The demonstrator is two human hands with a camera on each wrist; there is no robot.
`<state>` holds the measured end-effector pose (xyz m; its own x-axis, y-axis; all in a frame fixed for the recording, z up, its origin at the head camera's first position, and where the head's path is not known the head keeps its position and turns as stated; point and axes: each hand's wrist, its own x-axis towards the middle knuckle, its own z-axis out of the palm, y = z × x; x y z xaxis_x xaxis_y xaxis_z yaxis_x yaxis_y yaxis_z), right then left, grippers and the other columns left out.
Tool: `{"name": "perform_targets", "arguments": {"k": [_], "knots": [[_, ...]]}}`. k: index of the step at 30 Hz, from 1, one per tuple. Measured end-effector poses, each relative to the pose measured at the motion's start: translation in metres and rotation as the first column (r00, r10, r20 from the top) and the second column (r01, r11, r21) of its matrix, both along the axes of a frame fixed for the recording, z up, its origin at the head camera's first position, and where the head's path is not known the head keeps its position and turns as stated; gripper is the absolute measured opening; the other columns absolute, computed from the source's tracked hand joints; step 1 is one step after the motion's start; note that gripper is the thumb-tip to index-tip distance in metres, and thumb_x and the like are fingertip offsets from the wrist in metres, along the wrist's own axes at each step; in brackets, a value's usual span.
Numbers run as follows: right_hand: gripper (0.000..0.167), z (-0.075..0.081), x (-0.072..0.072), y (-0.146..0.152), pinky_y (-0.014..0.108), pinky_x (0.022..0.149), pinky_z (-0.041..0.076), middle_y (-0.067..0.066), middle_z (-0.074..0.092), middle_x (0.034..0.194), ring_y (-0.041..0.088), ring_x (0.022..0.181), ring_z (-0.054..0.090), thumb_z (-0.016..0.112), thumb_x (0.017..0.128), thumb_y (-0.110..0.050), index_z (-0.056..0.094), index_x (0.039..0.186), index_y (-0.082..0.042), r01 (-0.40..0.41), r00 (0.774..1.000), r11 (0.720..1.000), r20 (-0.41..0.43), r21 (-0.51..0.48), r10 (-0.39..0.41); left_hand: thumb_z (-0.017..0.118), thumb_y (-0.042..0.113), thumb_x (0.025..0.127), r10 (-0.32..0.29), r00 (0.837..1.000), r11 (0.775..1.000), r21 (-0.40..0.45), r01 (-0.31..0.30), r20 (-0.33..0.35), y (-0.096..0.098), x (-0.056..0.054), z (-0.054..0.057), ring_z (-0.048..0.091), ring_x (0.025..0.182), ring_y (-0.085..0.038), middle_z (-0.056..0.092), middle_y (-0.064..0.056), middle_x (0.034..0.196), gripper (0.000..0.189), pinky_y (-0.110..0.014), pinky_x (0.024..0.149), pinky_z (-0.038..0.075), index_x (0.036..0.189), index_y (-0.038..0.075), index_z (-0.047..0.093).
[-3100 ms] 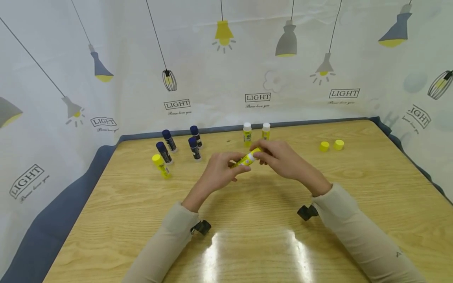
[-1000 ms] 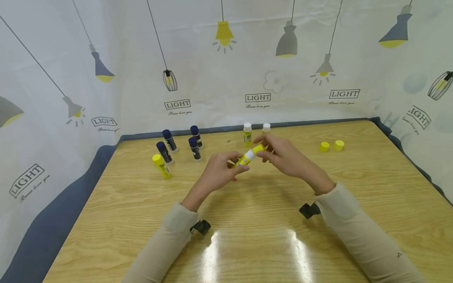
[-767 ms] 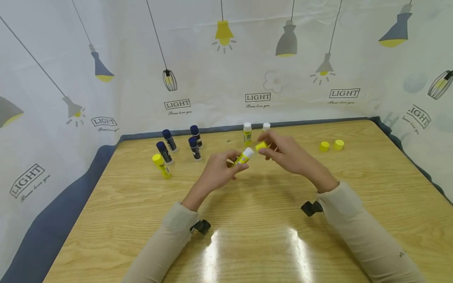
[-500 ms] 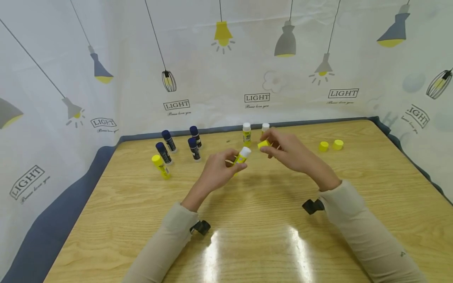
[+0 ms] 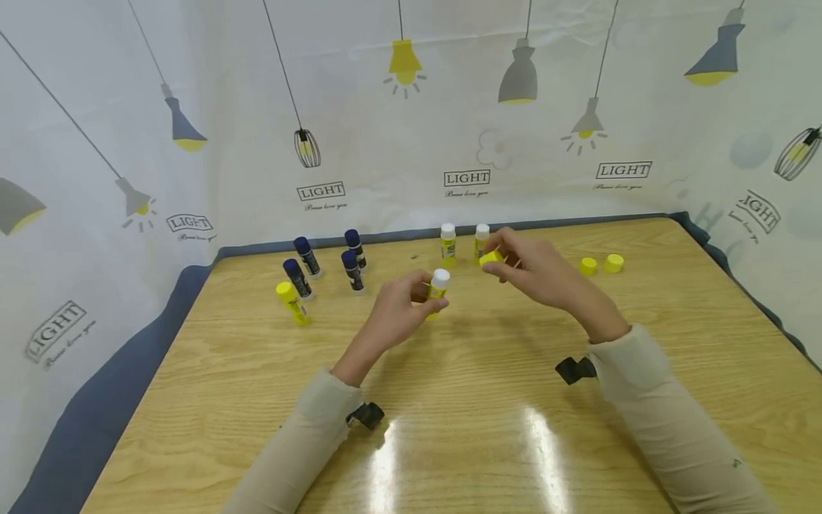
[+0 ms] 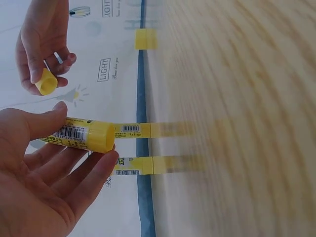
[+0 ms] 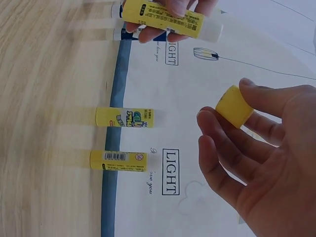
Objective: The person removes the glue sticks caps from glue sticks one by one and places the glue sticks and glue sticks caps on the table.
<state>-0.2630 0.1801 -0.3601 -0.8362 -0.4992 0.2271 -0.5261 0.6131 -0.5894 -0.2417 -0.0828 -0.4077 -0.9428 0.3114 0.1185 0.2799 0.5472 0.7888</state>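
Note:
My left hand [image 5: 401, 310] grips a yellow glue stick [image 6: 84, 135] between thumb and fingers, held nearly upright above the table. Its white top [image 5: 440, 277] is bare, with no yellow cap on it. To the right, my right hand [image 5: 533, 271] pinches a yellow cap [image 7: 234, 106], a hand's width or so from the glue stick. The open end of this cap shows in the left wrist view. Behind the hands stand two uncapped glue sticks, one [image 5: 448, 245] with its white top in full view, the other [image 5: 481, 241] partly overlapped by the right hand.
Two yellow caps [image 5: 588, 266] lie at the back right of the wooden table [image 5: 449, 428]. At the back left stand several dark blue glue sticks [image 5: 352, 270] and one yellow capped glue stick [image 5: 292, 303]. A printed cloth [image 5: 385, 143] hangs behind the table.
The yellow cap has come off the glue stick and moved right with my right hand. My left hand has tipped the glue stick from slanted to nearly upright.

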Motion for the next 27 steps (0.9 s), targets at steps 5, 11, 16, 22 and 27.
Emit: {"name": "perform_targets", "arguments": {"k": [5,11,16,22,27], "knots": [[0.028,0.005,0.000,0.008,0.034,0.070,0.056,0.006,0.073,0.096,0.016,0.079,0.068,0.063,0.105,-0.026,0.060,0.125,-0.006,0.015,1.000,0.999,-0.016,0.036,-0.014,0.077,0.024,0.095,-0.010,1.000,1.000,0.007,0.010,0.006,0.004,0.001,-0.001,0.076,0.104,-0.024,0.079,-0.008,0.112,0.030,-0.039,0.085,0.064,0.120,0.013,0.067],[0.025,0.010,-0.001,0.021,0.036,0.072,0.056,0.005,0.075,0.098,0.018,0.083,0.070,0.064,0.104,-0.026,0.062,0.124,-0.010,0.026,1.000,0.997,-0.009,0.069,-0.025,0.077,0.023,0.095,-0.021,1.000,1.000,-0.001,0.021,-0.009,0.007,0.003,0.000,0.076,0.105,-0.024,0.078,-0.008,0.112,0.029,-0.039,0.085,0.063,0.121,0.014,0.067],[0.028,0.012,-0.003,0.033,0.039,0.076,0.057,0.007,0.076,0.103,0.022,0.088,0.071,0.063,0.105,-0.031,0.063,0.125,-0.012,0.049,0.999,0.994,0.009,0.094,-0.050,0.077,0.023,0.095,-0.032,0.999,0.999,0.019,0.032,0.010,0.013,0.003,-0.002,0.075,0.107,-0.025,0.077,-0.008,0.114,0.030,-0.038,0.086,0.063,0.122,0.015,0.067],[0.028,0.013,-0.004,0.046,0.039,0.072,0.056,0.008,0.076,0.104,0.018,0.087,0.071,0.063,0.105,-0.030,0.063,0.126,-0.012,0.091,0.995,0.990,0.018,0.110,-0.094,0.076,0.024,0.096,-0.067,0.996,0.997,0.041,0.065,0.062,0.026,-0.003,-0.009,0.073,0.111,-0.026,0.076,-0.006,0.118,0.029,-0.035,0.087,0.063,0.122,0.015,0.067],[0.026,0.013,-0.006,0.051,0.040,0.072,0.056,0.009,0.076,0.105,0.018,0.085,0.071,0.065,0.104,-0.028,0.064,0.125,-0.012,0.104,0.994,0.988,0.011,0.117,-0.106,0.077,0.026,0.096,-0.043,0.993,0.996,0.078,0.034,0.110,0.039,-0.014,-0.012,0.072,0.114,-0.027,0.072,-0.008,0.124,0.037,-0.032,0.085,0.063,0.129,0.015,0.066]]}}
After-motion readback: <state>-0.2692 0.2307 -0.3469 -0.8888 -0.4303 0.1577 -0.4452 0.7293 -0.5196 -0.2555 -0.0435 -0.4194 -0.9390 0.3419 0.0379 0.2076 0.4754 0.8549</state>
